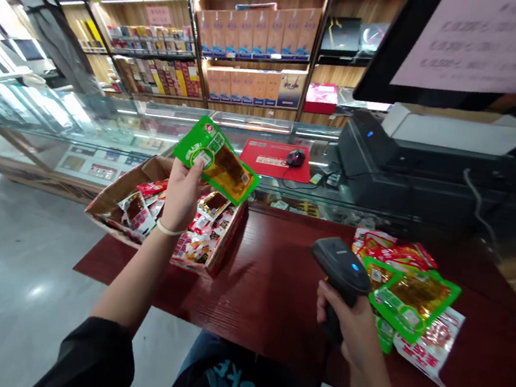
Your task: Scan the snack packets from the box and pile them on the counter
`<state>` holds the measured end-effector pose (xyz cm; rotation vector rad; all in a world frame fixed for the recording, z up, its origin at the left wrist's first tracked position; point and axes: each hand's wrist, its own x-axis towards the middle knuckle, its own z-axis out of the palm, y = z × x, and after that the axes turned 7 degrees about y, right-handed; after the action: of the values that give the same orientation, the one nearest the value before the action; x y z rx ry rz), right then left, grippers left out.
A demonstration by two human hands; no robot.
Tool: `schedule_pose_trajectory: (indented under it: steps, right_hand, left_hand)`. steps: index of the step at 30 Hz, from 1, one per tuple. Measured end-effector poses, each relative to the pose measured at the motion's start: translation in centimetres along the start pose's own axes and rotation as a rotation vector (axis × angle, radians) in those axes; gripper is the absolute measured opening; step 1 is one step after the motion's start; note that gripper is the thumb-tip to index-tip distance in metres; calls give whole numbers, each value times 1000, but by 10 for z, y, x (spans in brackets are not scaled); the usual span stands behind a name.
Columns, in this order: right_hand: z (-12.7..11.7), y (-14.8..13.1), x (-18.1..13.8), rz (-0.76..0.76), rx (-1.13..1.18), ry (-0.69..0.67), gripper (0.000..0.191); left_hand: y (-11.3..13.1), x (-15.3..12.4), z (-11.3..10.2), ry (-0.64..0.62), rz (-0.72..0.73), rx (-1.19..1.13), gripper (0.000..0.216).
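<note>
My left hand [184, 193] is raised above a cardboard box [111, 195] and grips a green snack packet [217, 160] by its lower left corner, the packet tilted up and facing me. My right hand [350, 318] is wrapped round the handle of a black barcode scanner [341, 269], whose head with a blue light points up and to the left. The box sits on the dark red table [274, 285] and holds several red and white packets [199, 236].
A pile of green and red packets [409, 295] lies on the table right of the scanner. Behind stand a glass counter [151, 133] with a red mouse pad [275, 159] and mouse [296, 157], a black printer [387, 160], a monitor [452, 41] and shelves of boxed goods [256, 33].
</note>
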<state>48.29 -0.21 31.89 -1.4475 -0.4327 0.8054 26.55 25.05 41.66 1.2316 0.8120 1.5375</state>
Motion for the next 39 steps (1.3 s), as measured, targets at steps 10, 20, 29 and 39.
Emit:
schedule_pose_trajectory:
  steps: [10, 20, 29, 39]
  right_hand:
    - [-39, 2, -4, -19, 37, 166, 33]
    - [-43, 25, -2, -39, -139, 103, 41]
    - [-30, 38, 8, -14, -349, 22, 34]
    - [-28, 35, 7, 15, -283, 78, 30]
  left_hand:
    - [-59, -109, 86, -46, -514, -436, 29]
    - [-178, -149, 76, 78, -858, -571, 17]
    - [-193, -150, 70, 60, -867, -592, 13]
    - [-198, -148, 69, 80, -861, -561, 11]
